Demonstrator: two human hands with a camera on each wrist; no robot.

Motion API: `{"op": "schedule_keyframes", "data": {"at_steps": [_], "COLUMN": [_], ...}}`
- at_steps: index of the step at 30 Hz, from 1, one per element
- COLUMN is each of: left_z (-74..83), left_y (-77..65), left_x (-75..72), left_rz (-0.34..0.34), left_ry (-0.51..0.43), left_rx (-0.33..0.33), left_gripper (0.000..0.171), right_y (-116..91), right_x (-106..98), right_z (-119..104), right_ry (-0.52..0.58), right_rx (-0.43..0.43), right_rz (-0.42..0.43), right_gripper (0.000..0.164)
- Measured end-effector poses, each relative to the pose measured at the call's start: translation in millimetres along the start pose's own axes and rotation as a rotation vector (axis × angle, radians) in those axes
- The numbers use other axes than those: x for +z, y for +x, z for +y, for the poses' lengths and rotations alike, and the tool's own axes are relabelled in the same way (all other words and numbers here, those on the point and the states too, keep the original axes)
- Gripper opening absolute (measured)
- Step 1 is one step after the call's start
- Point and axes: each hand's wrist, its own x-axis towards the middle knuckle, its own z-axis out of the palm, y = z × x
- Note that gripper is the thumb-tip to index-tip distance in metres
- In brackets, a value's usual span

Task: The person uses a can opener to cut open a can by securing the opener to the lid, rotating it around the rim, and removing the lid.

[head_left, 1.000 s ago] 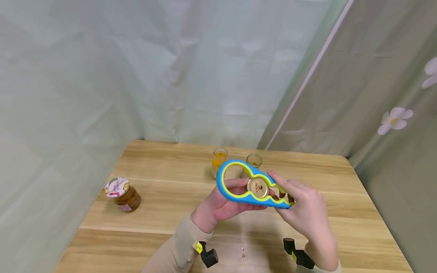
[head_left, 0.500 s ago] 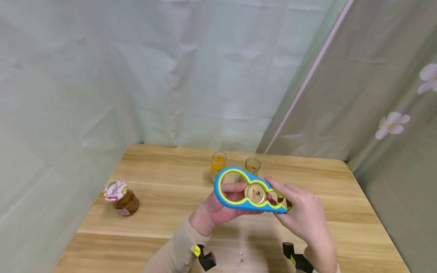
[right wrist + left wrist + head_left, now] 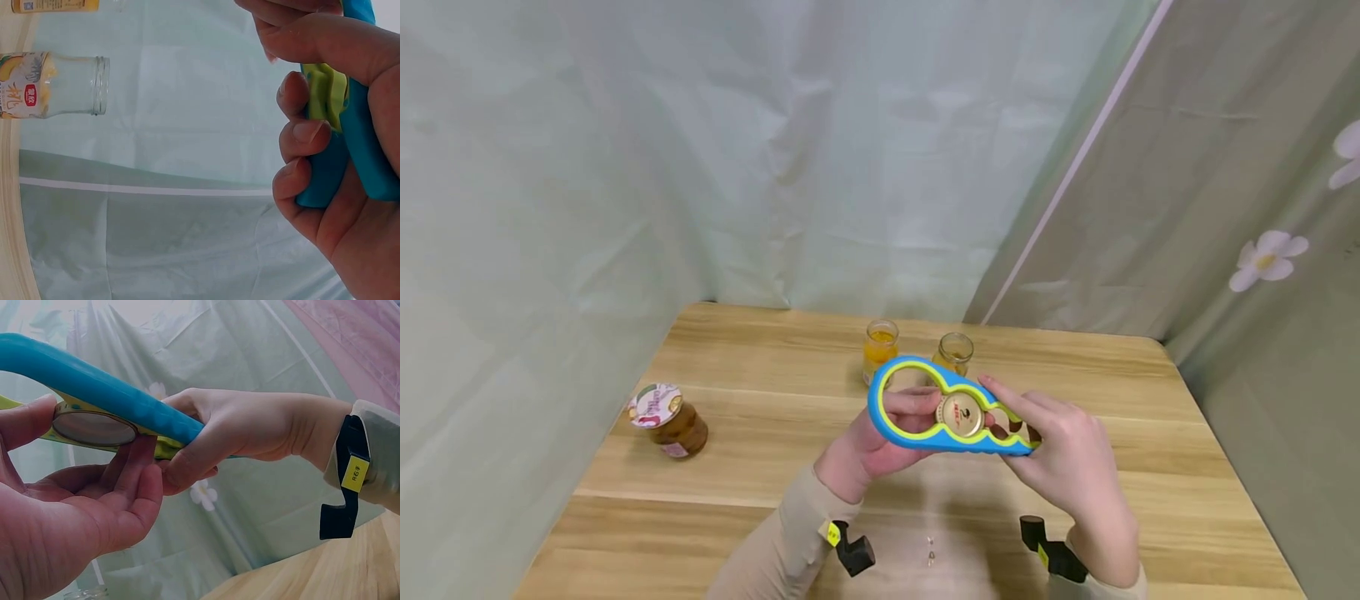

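Note:
My right hand [image 3: 1071, 454] grips the narrow end of a blue and lime-green jar opener [image 3: 973, 445], fingers wrapped round it in the right wrist view. A gold jar lid [image 3: 962, 414] with red and black print sits in one of the opener's middle openings. My left hand [image 3: 880, 437] reaches from underneath and pinches the lid, thumb on one edge and fingers on the opposite edge. In the left wrist view the lid's pale underside [image 3: 94, 429] shows between them, with no jar below it. Both hands are raised above the table.
At the back of the wooden table [image 3: 760, 358] stand an open jar of orange contents [image 3: 880, 346] and an open glass jar [image 3: 75, 86] with a fruit label. A sealed jar [image 3: 679, 432] of brown contents stands at the left. Curtains [image 3: 850, 167] hang behind.
My hands, the opener and the lid have shifted slightly left in the head view, which tilts a little. My grip on each looks the same.

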Motion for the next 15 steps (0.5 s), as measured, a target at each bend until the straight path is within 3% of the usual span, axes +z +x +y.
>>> {"op": "schedule_keyframes", "data": {"at_steps": [7, 15], "left_z": [0.0, 0.3], "left_y": [-3.7, -2.0], "left_x": [-2.7, -4.5], "left_rz": [-0.007, 0.035], "left_ry": [0.013, 0.030], "left_rx": [0.001, -0.004], "left_gripper": [0.031, 0.031], "right_y": [1.1, 0.2], "right_x": [2.0, 3.5], "right_z": [-0.8, 3.0], "right_ry": [0.012, 0.009], "right_rx": [-0.019, 0.017], "right_rz": [0.009, -0.030], "right_gripper": [0.073, 0.073]}}
